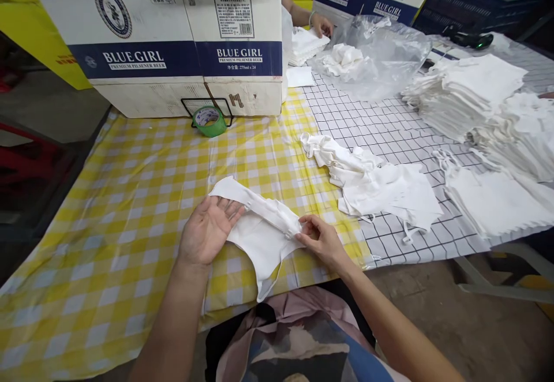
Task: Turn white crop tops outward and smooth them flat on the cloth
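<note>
One narrow tip of the white garment point(258, 239) points near, toward my lap, and the cloth lies on the yellow-checked worktop point(108, 214) straight before me. My right hand point(321, 240) pinches the band's near-right end between thumb and fingers; my left hand point(208, 229) is unclenched, palm up, fingers against the band toward its far-left end. That band is the long axis, slanting from near right to far left, and neither hand is apart from it. Loose white garments point(389, 188) lie farther right; beyond, far left, a green tape roll point(212, 130) sits before a carton point(173, 30).
</note>
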`<action>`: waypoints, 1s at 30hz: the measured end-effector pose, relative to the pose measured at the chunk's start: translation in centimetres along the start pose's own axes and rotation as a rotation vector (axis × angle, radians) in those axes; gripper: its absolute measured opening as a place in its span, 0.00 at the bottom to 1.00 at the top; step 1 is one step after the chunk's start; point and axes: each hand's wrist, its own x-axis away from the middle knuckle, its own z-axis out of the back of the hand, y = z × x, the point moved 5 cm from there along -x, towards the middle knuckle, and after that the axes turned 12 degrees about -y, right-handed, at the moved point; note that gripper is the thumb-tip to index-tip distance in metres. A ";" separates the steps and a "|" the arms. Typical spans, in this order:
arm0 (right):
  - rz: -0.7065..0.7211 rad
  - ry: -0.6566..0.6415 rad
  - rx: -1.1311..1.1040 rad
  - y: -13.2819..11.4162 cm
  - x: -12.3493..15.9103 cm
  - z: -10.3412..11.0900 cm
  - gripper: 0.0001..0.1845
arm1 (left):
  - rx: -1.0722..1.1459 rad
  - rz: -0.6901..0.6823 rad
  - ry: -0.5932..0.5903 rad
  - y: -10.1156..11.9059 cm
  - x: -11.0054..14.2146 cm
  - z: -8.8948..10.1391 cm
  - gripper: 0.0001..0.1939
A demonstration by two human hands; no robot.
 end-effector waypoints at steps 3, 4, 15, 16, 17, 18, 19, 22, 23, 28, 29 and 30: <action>0.020 0.033 0.195 0.0 0.0 -0.3 0.13 | -0.026 0.033 -0.022 -0.4 -1.2 -0.4 0.08; 0.011 0.052 0.251 0.1 0.0 -0.3 0.10 | -0.040 0.053 -0.022 -0.7 -1.5 -0.4 0.07; -0.121 0.216 0.239 0.8 -0.4 1.4 0.09 | -0.713 0.245 0.046 -1.7 -3.1 1.2 0.16; -0.115 0.216 0.246 0.9 -0.5 1.4 0.09 | -0.783 0.276 0.039 -1.6 -2.9 1.4 0.17; -0.106 0.218 0.251 0.9 -0.5 1.3 0.09 | -0.867 0.303 0.036 -1.5 -2.8 1.6 0.17; -0.093 0.224 0.251 0.9 -0.5 1.3 0.10 | -0.959 0.318 0.032 -1.4 -2.6 1.8 0.17; -0.076 0.235 0.251 0.8 -0.5 1.2 0.11 | -1.055 0.317 0.027 -1.3 -2.4 1.8 0.17; -0.003 0.284 0.283 0.4 -0.2 1.2 0.14 | -1.269 0.229 0.039 -0.9 -1.6 1.5 0.14; 0.028 0.295 0.310 0.1 0.0 1.2 0.14 | -1.290 0.191 0.044 -0.9 -1.3 1.3 0.14; 0.174 0.244 0.458 -0.8 0.6 0.7 0.14 | -1.328 0.089 0.008 -1.6 1.5 0.4 0.13; 0.191 0.230 0.472 -0.8 0.7 0.5 0.14 | -1.389 0.100 -0.022 -2.0 2.2 0.3 0.13; 0.203 0.219 0.480 -0.8 0.7 0.5 0.14 | -1.458 0.122 -0.065 -2.4 2.9 0.2 0.12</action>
